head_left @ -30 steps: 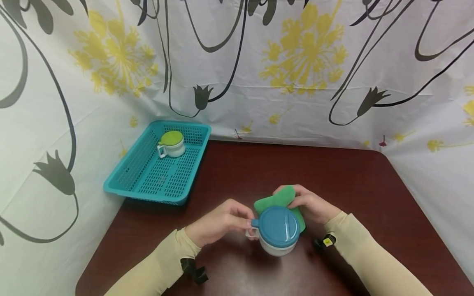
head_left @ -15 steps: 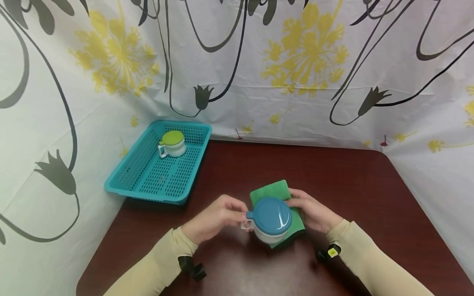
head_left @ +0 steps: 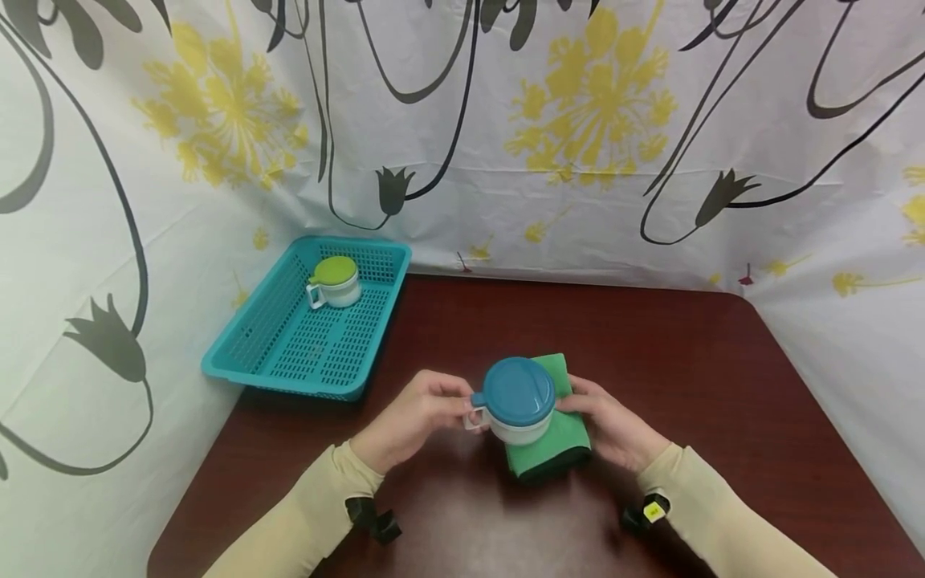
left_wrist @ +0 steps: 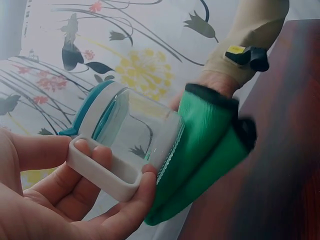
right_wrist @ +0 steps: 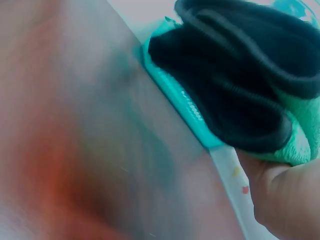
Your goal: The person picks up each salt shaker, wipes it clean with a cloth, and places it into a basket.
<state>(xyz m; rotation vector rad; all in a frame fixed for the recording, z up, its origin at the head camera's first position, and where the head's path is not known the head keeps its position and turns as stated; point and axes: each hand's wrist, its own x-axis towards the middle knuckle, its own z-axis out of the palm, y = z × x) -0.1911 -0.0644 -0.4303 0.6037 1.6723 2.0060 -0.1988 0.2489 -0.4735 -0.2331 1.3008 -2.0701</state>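
A clear glass jar (head_left: pixel 518 401) with a blue lid and a white handle is held up over the table, tilted in the left wrist view. My left hand (head_left: pixel 419 417) grips its handle (left_wrist: pixel 107 172), the fingers curled through the loop. In my right hand (head_left: pixel 610 421) is a folded green cloth (head_left: pixel 552 445) with a black edge. The cloth (left_wrist: pixel 200 150) lies against the jar's base and side. Dark folds of the cloth (right_wrist: pixel 235 95) fill much of the right wrist view, where the jar is mostly hidden.
At the back left of the dark red table (head_left: pixel 650 345) stands a turquoise basket (head_left: pixel 311 385). Inside it sits a similar jar with a green lid (head_left: pixel 336 270). A patterned white curtain (head_left: pixel 462 120) hangs behind and at both sides.
The blue-lidded jar has moved up and left in the head view, together with my left hand. The green cloth has turned and shifted as my right hand moved around the jar.
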